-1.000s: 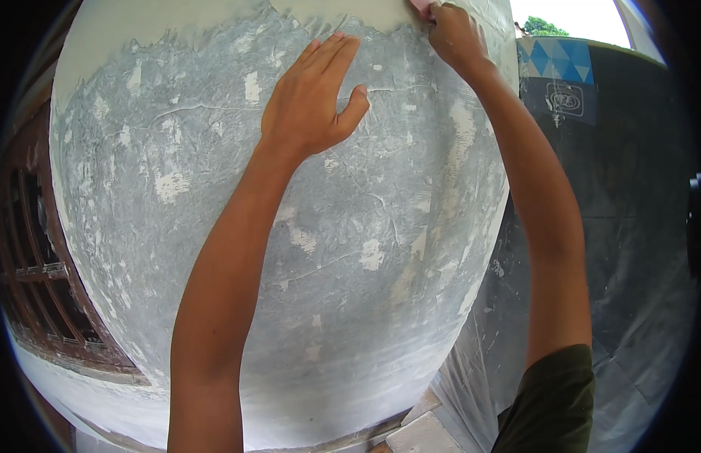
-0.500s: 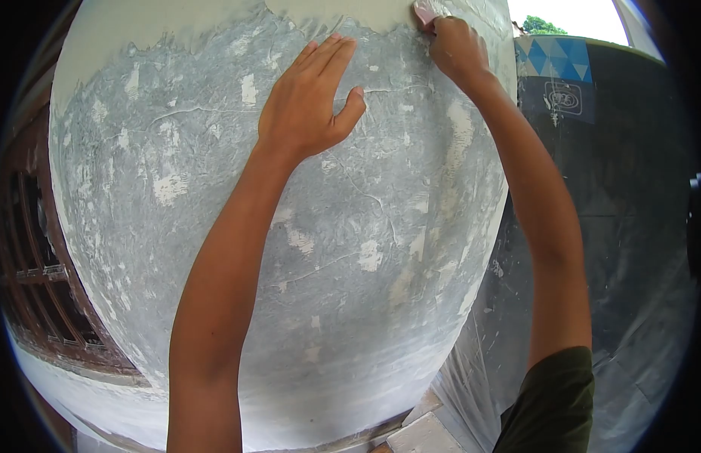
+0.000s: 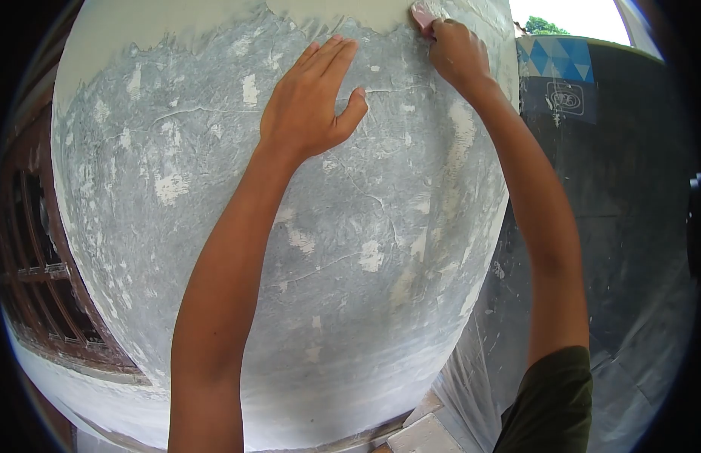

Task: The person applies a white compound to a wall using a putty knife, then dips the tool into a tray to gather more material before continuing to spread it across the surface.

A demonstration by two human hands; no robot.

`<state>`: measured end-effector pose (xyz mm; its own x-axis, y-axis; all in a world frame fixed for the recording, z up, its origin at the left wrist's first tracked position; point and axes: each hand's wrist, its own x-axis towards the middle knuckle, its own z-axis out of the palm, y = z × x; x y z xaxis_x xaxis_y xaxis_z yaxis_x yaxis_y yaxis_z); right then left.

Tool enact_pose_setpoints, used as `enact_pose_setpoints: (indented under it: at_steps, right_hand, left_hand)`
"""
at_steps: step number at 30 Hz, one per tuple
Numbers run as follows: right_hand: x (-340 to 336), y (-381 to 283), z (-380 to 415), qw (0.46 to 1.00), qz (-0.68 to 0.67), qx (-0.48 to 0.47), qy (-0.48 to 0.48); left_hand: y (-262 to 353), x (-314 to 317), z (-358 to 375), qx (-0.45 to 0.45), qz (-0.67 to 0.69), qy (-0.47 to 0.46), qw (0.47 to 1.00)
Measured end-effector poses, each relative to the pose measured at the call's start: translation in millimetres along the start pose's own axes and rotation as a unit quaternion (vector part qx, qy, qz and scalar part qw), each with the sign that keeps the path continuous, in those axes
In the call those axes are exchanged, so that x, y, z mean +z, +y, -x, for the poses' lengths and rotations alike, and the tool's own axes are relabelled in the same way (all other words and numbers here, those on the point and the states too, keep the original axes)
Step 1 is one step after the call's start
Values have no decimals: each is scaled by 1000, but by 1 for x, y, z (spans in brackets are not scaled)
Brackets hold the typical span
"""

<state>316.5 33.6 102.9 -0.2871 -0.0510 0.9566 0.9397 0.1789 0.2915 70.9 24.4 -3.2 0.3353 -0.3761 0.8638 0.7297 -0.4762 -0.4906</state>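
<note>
A grey wall (image 3: 328, 249) with white patches and cracks fills the middle of the head view. Cream-coloured filler (image 3: 177, 23) covers its top, ending in a ragged lower edge. My left hand (image 3: 312, 98) lies flat against the bare grey part just under that edge, fingers extended and thumb apart, holding nothing. At the upper right, my right hand (image 3: 460, 54) is closed around a pinkish putty knife (image 3: 423, 16). Whitish filler shows by the blade, which is at the coated surface near the wall's right edge. My fingers hide most of its handle.
A brown wooden window frame with bars (image 3: 52, 279) stands at the left. To the right hangs a dark sheet (image 3: 614, 226) with a blue-and-white triangle strip (image 3: 558, 59). Translucent plastic (image 3: 471, 377) and pale slabs (image 3: 426, 436) are at the lower right.
Almost nothing differs. The view has shifted very slightly, and both hands keep their places on the wall.
</note>
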Motion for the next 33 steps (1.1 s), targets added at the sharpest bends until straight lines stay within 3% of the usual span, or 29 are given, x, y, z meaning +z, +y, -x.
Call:
enact_pose_setpoints:
  at_steps: [5, 8, 12, 17, 20, 24, 27, 28, 30, 33]
  right_hand:
    - [-22, -29, 42, 999, -18, 16, 23]
    - [-13, -8, -1, 995, -32, 14, 91]
    - [7, 7, -17, 998, 13, 10, 52]
    - [-7, -33, 63, 1000, 4, -1, 20]
    - [-13, -24, 34, 996, -22, 4, 91]
    - [3, -13, -27, 992, -42, 47, 111]
    - [11, -18, 0, 999, -4, -21, 46]
    - [13, -27, 20, 996, 22, -43, 73]
    - [4, -44, 56, 996, 30, -52, 61]
    - [-19, -45, 48, 997, -13, -21, 67]
  left_hand:
    - [0, 2, -1, 4, -10, 10, 1000]
    - [1, 1, -2, 5, -4, 7, 1000]
    - [-2, 1, -2, 11, -12, 9, 1000]
    - [-1, 0, -2, 5, -11, 13, 1000]
    - [0, 3, -1, 5, -9, 2, 1000]
    - [-1, 1, -1, 9, -6, 3, 1000]
    - [-3, 1, -1, 11, -3, 6, 1000]
    - [-3, 1, -1, 11, 1, 8, 1000]
    - [-2, 1, -2, 13, 6, 8, 1000]
    - [-2, 0, -2, 9, 5, 7, 1000]
